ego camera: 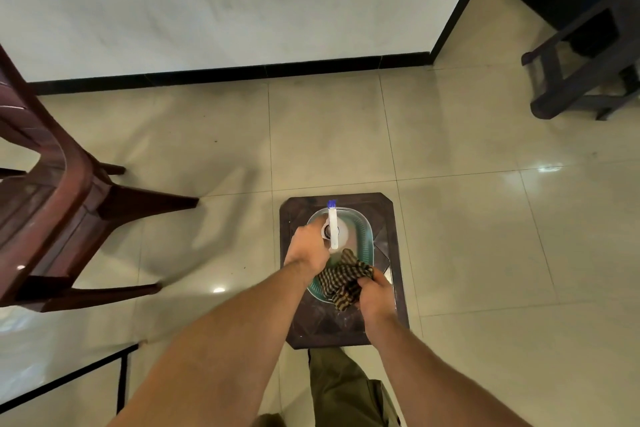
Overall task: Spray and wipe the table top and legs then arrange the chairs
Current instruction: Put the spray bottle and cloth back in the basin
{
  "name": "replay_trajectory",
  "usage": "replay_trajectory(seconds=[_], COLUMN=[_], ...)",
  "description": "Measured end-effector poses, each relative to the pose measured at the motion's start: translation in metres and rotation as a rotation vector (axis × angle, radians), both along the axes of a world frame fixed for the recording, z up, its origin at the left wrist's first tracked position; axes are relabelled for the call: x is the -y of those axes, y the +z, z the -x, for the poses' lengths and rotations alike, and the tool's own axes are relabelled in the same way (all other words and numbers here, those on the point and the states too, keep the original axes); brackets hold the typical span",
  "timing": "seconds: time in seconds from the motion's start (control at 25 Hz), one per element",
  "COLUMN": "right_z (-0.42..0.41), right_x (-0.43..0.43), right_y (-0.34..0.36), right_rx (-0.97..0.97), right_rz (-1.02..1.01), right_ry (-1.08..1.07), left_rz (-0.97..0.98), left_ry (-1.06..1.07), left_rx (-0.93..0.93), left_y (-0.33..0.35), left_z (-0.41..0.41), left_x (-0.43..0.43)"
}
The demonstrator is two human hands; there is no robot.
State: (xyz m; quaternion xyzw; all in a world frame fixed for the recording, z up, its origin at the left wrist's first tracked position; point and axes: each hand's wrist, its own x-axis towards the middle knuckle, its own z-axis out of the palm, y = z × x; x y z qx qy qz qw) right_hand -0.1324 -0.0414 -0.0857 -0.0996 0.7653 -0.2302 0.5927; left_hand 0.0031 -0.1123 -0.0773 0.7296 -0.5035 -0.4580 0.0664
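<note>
- Left hand (308, 246) — back uppermost, fingers curled about the neck of the spray bottle (334, 230); the thumb is hidden.
- Right hand (375, 295) — fingers and thumb bunched on the checked cloth (343, 279), which is crumpled and spills over the near rim of the basin (367, 236).
- Spray bottle: upright in the far half of the basin, seen from above. Its white head runs near to far, with the blue nozzle toward the far edge of the stool (301, 329).
- Basin: oval and teal, long axis near to far, set on the middle of the low dark stool.
- Table (34, 357): only one corner shows, a glass top in a black frame, at the person's left and well apart from the stool.
- Governing relation: the table lies left of both grips, and the bottle hand is the nearer one. The nozzle points away from the table, so the bottle would probably need lifting clear of the basin and swinging leftward before spraying.
- Stage, as a judgement: both tools in hand over the stool, with the wiping apparently not yet begun.
- Chair (52, 184): brown, at the left beyond the table corner.
</note>
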Motion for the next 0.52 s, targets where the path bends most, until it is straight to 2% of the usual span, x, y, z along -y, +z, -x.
replay_trajectory(seconds=[0.16,0.24,0.32,0.4,0.44,0.52], right_z=[0.007,0.006,0.004,0.002,0.001,-0.004], right_x=[0.0,-0.007,-0.015,-0.02,-0.024,-0.036], right_y=[0.018,0.03,0.047,0.059,0.066,0.077], right_rx=[0.182,0.322,0.422,0.493,0.529,0.574], right_rz=[-0.021,-0.043,-0.022,0.006,0.013,0.038], right_ry=[-0.147,-0.235,-0.225,-0.202,-0.205,-0.197], left_rz=[0.001,-0.149,-0.288,-0.344,-0.355,-0.308], left_ry=[0.207,0.282,0.369,0.445,0.441,0.298], left_rx=[0.037,-0.115,-0.325,-0.47,-0.508,-0.492], left_y=[0.017,0.025,0.04,0.056,0.064,0.075], left_z=[-0.01,-0.015,-0.02,-0.029,-0.034,-0.043], left_x=[-0.028,-0.049,-0.069,-0.08,-0.086,-0.098])
